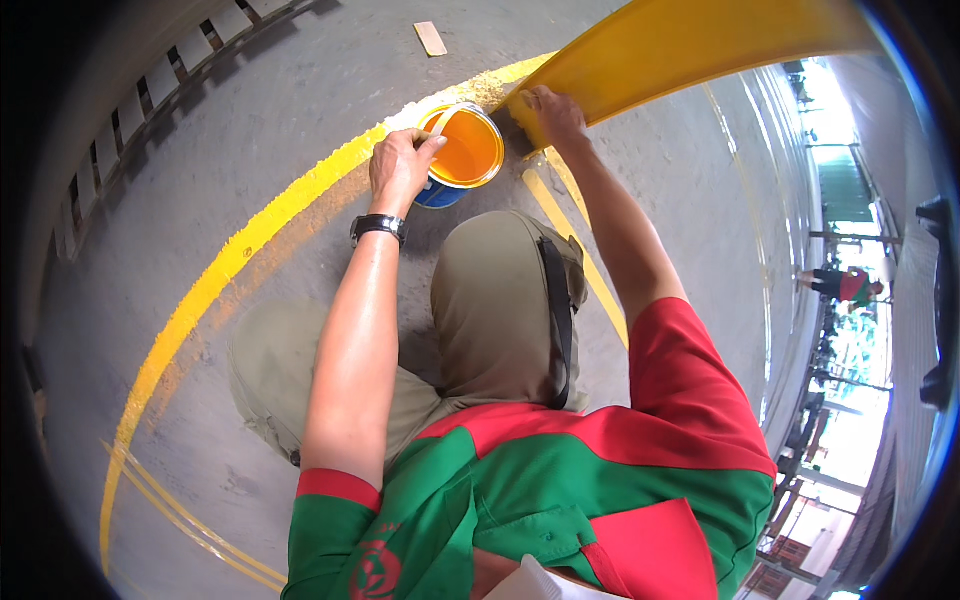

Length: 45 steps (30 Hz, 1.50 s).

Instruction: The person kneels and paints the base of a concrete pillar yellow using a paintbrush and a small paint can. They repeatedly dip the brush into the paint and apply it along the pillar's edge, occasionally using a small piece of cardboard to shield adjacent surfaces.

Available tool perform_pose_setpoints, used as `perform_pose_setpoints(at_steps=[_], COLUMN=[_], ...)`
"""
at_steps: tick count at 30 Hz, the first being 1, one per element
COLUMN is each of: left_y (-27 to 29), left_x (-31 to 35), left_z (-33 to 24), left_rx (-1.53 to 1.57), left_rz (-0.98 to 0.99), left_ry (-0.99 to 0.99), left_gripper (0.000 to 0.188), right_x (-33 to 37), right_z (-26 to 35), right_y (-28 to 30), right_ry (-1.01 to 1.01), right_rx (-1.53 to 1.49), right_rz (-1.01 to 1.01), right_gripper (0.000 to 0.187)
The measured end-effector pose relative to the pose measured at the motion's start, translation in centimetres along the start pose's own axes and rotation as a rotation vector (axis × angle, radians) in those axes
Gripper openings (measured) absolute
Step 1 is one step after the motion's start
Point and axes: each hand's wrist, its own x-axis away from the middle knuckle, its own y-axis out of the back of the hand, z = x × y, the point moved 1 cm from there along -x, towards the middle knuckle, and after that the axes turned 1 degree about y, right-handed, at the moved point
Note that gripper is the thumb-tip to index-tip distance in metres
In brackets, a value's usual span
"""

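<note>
My left hand (400, 163) pinches a pale flat strip (442, 122) at the left rim of an open paint can (474, 146). The can is blue outside, with orange-yellow paint inside, and stands on the floor in front of my knees. To the right of it, my right hand (556, 112) has its fingers curled against the lower edge of a large yellow post (690, 45). Dark brown marks show at the post's low end, close to the can. Whether anything small lies under those fingers is hidden.
A thick yellow line (255, 235) curves along the grey floor (300, 120), passing the can. A small pale board (430, 39) lies beyond. Thinner yellow lines (570, 225) run by my right knee. A slatted structure (130, 110) stands far left; another person (850, 287) is distant at right.
</note>
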Motion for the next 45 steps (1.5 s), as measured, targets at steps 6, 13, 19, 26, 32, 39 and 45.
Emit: perform_pose_setpoints(at_steps=[6, 13, 19, 26, 32, 39, 45], left_y=[-0.5, -0.5, -0.8, -0.9, -0.9, -1.1, -0.9], left_x=[-0.4, -0.8, -0.7, -0.8, -1.0, -0.9, -1.1], left_z=[0.8, 1.0, 0.6, 0.2, 0.1, 0.2, 0.5], left_rx=[-0.001, 0.018, 0.039, 0.021, 0.047, 0.061, 0.051], left_rz=[-0.035, 0.000, -0.001, -0.017, 0.006, 0.021, 0.012], left_ry=[-0.040, -0.032, -0.036, -0.026, -0.009, 0.003, 0.006], left_gripper=[0.039, 0.040, 0.041, 0.034, 0.036, 0.036, 0.036], right_x=[-1.6, 0.1, -1.5, -1.8, -0.2, -1.2, -0.6], right_z=[-2.7, -1.4, -1.5, -2.4, -0.4, -1.3, -1.5], right_y=[8.2, 18.1, 4.6, 19.2, 19.4, 8.7, 21.9], right_ry=[0.109, 0.201, 0.074, 0.219, 0.232, 0.191, 0.185], right_rx=[0.205, 0.054, 0.174, 0.256, 0.199, 0.586, 0.299], right_rz=[-0.282, -0.382, -0.020, -0.477, -0.281, 0.118, -0.417], right_gripper=[0.020, 0.012, 0.014, 0.012, 0.008, 0.015, 0.017])
